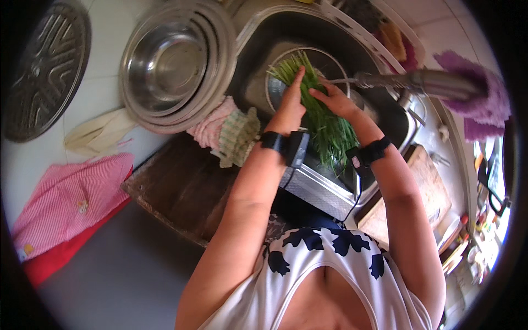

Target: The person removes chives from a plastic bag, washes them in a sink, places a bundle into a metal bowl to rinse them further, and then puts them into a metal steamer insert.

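Note:
A bunch of long green garlic chives or similar greens (326,123) spans the sink (255,53), stem ends pointing away from me and leaf tips hanging towards the near rim. My left hand (293,101) grips it from the left, thumb or finger laid along the stems. From the other side my right hand (339,101) holds the same bunch. Beneath lies a round metal basin (274,88), partly hidden by the greens. A metal faucet (412,80) reaches in from the right, and a thin stream of water runs from it towards my right hand.
Left of the sink stand nested stainless steel bowls (173,70), with a knitted cloth (231,132) beside them. A dark wooden board (181,185) lies nearer me. A wooden cutting board (425,194) is at right. A white plastic rack (363,33) borders the far side.

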Action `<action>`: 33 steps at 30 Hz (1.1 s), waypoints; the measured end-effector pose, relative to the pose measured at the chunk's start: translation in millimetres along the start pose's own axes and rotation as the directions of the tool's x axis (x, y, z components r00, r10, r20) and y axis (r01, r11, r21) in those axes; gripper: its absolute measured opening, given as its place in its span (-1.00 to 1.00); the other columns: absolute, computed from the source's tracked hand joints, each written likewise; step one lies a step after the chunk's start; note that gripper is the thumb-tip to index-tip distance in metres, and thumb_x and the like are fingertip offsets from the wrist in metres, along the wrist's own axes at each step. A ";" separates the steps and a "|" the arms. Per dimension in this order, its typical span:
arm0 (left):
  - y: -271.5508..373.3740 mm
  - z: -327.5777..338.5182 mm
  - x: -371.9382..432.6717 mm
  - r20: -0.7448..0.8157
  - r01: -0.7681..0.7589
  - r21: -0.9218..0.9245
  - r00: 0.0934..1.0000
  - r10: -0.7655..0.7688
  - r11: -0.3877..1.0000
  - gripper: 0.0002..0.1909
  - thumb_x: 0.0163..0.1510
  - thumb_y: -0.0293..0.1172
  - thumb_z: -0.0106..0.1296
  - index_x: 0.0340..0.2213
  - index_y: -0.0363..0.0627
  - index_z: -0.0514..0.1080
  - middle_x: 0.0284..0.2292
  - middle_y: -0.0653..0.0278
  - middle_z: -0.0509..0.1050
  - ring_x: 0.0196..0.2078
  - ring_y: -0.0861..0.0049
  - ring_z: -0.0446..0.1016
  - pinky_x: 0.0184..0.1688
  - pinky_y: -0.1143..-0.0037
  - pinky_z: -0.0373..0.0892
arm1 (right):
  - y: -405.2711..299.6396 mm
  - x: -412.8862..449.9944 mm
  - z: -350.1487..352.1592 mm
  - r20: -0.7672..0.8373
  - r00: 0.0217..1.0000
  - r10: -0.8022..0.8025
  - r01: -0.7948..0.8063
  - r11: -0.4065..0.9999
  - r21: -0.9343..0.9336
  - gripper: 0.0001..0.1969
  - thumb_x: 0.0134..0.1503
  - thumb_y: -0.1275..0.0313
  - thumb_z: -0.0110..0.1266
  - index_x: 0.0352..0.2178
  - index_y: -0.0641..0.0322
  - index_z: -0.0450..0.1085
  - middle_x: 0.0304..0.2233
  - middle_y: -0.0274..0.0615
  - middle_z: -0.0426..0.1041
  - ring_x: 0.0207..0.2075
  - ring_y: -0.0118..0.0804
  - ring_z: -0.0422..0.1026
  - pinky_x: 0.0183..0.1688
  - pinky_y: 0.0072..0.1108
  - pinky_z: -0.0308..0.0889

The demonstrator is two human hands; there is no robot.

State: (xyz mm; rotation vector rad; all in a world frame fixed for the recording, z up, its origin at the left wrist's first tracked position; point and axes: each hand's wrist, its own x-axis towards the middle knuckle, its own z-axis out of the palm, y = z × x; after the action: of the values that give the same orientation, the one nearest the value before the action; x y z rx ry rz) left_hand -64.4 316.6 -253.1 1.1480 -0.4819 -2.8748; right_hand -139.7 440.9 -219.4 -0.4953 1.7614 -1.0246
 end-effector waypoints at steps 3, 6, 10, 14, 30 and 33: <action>-11.9 -17.1 20.6 -0.003 -0.041 -0.055 0.999 0.041 0.998 -0.56 -0.03 -0.09 0.03 -0.19 -0.13 0.35 -0.29 0.25 0.44 -0.27 0.45 0.43 -0.26 0.45 0.37 | 16.5 9.9 -1.8 -0.097 0.994 -0.044 0.037 0.997 -0.072 -0.35 0.06 0.15 0.01 0.08 0.34 0.04 0.00 -0.07 0.21 0.02 -0.36 0.17 0.05 -0.60 0.06; -12.5 -21.0 8.3 -0.022 -0.030 -0.098 0.999 0.028 0.995 -0.63 0.01 -0.12 -0.08 -0.25 -0.15 0.37 -0.30 0.21 0.46 -0.26 0.40 0.44 -0.17 0.42 0.35 | 40.7 18.5 4.6 -0.120 0.975 -0.188 0.191 0.981 0.019 -0.57 0.09 0.34 -0.04 -0.02 0.26 0.20 -0.13 -0.16 0.36 -0.11 -0.40 0.29 -0.03 -0.61 0.15; -14.7 -17.9 4.1 -0.038 -0.029 -0.187 0.999 0.022 0.982 -0.58 0.00 -0.11 -0.16 -0.22 -0.18 0.36 -0.25 0.18 0.44 -0.22 0.35 0.41 -0.13 0.38 0.32 | 31.1 13.9 1.6 -0.129 0.991 0.043 -0.028 0.993 0.114 -0.51 0.06 0.32 -0.02 0.03 0.23 0.17 -0.09 -0.13 0.33 -0.07 -0.41 0.27 -0.01 -0.61 0.13; -9.6 -10.5 0.0 -0.026 -0.055 -0.217 0.998 0.051 0.975 -0.56 -0.03 -0.13 -0.23 -0.21 -0.20 0.35 -0.23 0.17 0.42 -0.19 0.32 0.39 -0.10 0.35 0.29 | 24.9 12.9 -2.1 -0.266 0.945 0.188 -0.161 0.980 0.120 -0.46 0.04 0.27 0.00 0.05 0.23 0.14 -0.02 -0.15 0.26 0.00 -0.44 0.19 0.04 -0.64 0.07; -13.0 -16.3 8.2 -0.170 -0.123 -0.250 0.982 0.082 0.960 -0.56 -0.11 -0.09 -0.17 -0.27 -0.16 0.34 -0.23 0.20 0.41 -0.21 0.31 0.38 -0.12 0.35 0.27 | 22.3 28.2 5.7 -0.387 0.922 0.010 -0.073 0.986 -0.148 -0.43 0.05 0.09 -0.02 -0.04 0.34 0.21 -0.19 -0.07 0.39 -0.12 -0.32 0.32 -0.05 -0.61 0.17; -11.4 -14.4 6.9 -0.198 -0.118 -0.253 0.978 0.068 0.960 -0.57 -0.13 -0.11 -0.15 -0.27 -0.16 0.35 -0.24 0.20 0.41 -0.22 0.31 0.38 -0.12 0.35 0.28 | 28.2 33.4 3.1 -0.370 0.929 -0.026 -0.021 0.992 -0.123 -0.35 -0.01 0.03 0.03 -0.05 0.37 0.22 -0.16 0.03 0.37 -0.09 -0.23 0.32 -0.03 -0.57 0.17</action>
State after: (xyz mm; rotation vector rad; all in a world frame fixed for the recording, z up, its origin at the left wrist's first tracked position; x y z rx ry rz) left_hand -58.5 322.6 -270.8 1.2922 -0.1364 -2.6146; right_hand -147.4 431.3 -261.4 -0.3977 2.1722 -1.0654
